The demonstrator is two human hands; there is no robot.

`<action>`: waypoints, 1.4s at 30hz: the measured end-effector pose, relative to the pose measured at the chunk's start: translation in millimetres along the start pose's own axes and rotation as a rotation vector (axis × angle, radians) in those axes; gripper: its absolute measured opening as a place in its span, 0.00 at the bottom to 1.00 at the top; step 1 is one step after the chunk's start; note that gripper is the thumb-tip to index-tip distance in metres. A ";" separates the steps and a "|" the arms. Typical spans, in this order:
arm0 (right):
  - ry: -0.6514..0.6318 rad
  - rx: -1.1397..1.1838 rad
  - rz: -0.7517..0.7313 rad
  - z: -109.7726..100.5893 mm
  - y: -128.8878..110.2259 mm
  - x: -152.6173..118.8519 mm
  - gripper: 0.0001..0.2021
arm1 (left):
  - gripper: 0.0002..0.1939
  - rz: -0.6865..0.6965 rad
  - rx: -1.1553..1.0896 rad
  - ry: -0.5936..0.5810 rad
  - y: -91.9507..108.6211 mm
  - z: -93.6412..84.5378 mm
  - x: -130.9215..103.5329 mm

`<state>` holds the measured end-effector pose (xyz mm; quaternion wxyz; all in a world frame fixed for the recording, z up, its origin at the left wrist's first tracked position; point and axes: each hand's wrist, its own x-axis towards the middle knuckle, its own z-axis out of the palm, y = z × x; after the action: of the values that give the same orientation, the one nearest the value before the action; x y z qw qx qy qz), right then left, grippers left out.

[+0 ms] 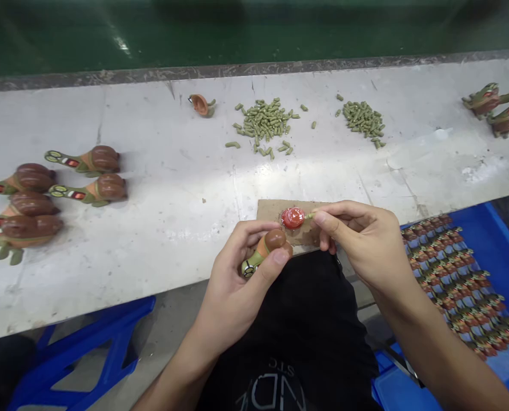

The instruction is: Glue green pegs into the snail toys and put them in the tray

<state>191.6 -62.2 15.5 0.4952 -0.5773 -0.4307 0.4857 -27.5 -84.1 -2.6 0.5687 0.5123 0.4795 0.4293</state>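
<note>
My left hand (232, 297) is wrapped round a green-and-brown toy figure (275, 240) with ringed eyes and a rounded brown shell. Between the thumb and fingers of my right hand (368, 245) is a small green peg (309, 216), its tip at the edge of a glossy red puddle (293, 217). That wet-looking puddle lies on a brown cardboard piece (269, 209) at the table's front edge. Beyond my hands lie two heaps of similar pegs, a larger heap (266, 121) and a smaller heap (363, 119).
More figures (104, 158) lie on the white table (172, 228) at left; others (489, 100) are at far right. A small orange-brown part (200, 105) sits near the back. Below right, a blue crate (505, 245) holds rows of figures. A blue stool (108, 337) stands at lower left.
</note>
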 end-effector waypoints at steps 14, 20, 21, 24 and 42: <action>-0.074 0.146 0.009 3.8 -6.2 -21.0 0.02 | 0.09 0.003 -0.073 -0.130 5.7 7.5 7.6; -0.041 0.123 -0.032 6.5 -5.3 -19.8 0.06 | 0.07 0.001 -0.061 -0.161 5.6 9.5 6.2; -0.040 0.123 -0.034 6.6 -5.0 -19.6 0.06 | 0.07 -0.001 -0.058 -0.163 5.6 9.9 6.1; -0.041 0.116 -0.041 6.7 -4.7 -19.5 0.06 | 0.08 0.004 -0.060 -0.166 6.0 11.2 6.2; -0.071 -0.001 -0.142 9.0 -10.8 -26.7 0.03 | 0.10 0.194 0.083 -0.130 2.0 10.2 1.6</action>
<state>178.4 -85.5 29.5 0.5126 -0.5280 -0.4880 0.4694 -17.2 -84.0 -0.6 0.5327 0.6061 0.4072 0.4279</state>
